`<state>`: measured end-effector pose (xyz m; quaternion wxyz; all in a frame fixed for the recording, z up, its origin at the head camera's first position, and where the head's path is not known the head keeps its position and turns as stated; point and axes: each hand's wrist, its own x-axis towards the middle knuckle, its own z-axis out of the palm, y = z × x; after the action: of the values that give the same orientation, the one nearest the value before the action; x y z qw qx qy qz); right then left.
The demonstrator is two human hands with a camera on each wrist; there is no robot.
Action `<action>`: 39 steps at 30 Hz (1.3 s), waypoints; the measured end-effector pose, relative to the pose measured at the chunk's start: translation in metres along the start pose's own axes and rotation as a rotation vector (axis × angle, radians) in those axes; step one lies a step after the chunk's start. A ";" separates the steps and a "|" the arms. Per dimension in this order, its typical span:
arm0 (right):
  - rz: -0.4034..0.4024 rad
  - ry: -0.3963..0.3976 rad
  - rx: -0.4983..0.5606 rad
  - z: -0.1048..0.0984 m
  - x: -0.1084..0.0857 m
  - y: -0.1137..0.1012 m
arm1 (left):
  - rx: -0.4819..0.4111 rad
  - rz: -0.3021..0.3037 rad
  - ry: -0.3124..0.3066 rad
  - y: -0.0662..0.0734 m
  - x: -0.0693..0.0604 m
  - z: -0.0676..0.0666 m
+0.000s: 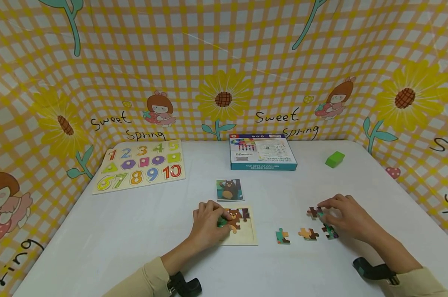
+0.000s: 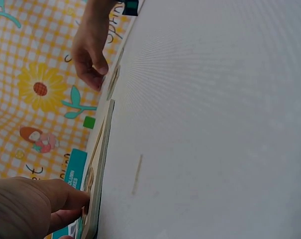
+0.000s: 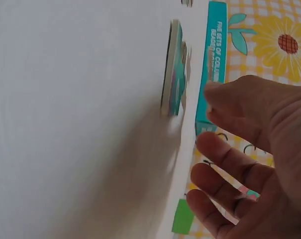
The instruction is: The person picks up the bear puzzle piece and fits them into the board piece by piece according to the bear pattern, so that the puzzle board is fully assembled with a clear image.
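Note:
My left hand (image 1: 209, 225) lies over the left part of a wooden puzzle tray (image 1: 249, 239), thumb and fingertips touching fitted bear puzzle pieces (image 1: 235, 216). Part of the picture is hidden under that hand. To the right, my right hand (image 1: 344, 216) hovers at several loose jigsaw pieces, its fingertips beside a brown piece (image 1: 314, 212). In the right wrist view its fingers are loosely bent and apart, with a puzzle piece (image 3: 173, 69) beyond the thumb. A teal and orange piece (image 1: 282, 236) and an orange and brown piece (image 1: 308, 234) lie between the hands.
Behind the tray is a bear picture card (image 1: 229, 189). A flat teal box (image 1: 262, 152) stands further back, with a green block (image 1: 335, 159) to its right. The number board (image 1: 142, 167) lies at the back left. A patterned cloth (image 1: 224, 53) encloses the table.

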<state>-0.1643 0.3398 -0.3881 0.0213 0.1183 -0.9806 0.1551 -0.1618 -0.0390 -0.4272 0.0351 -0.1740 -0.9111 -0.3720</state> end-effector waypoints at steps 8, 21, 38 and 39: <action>-0.008 0.006 0.031 0.001 0.002 -0.026 | 0.003 -0.001 0.002 0.000 0.000 0.000; -0.075 0.009 0.056 0.018 0.016 -0.068 | 0.003 -0.003 0.001 0.000 0.000 0.000; -0.177 0.001 0.065 0.040 0.029 -0.115 | 0.004 0.007 0.003 0.002 -0.001 -0.001; -0.178 -0.001 0.064 0.041 0.030 -0.117 | 0.005 0.007 0.003 0.002 -0.001 -0.001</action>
<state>-0.1657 0.2122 -0.3898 0.0305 0.2054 -0.9608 0.1839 -0.1604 -0.0392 -0.4255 0.0382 -0.1763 -0.9114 -0.3699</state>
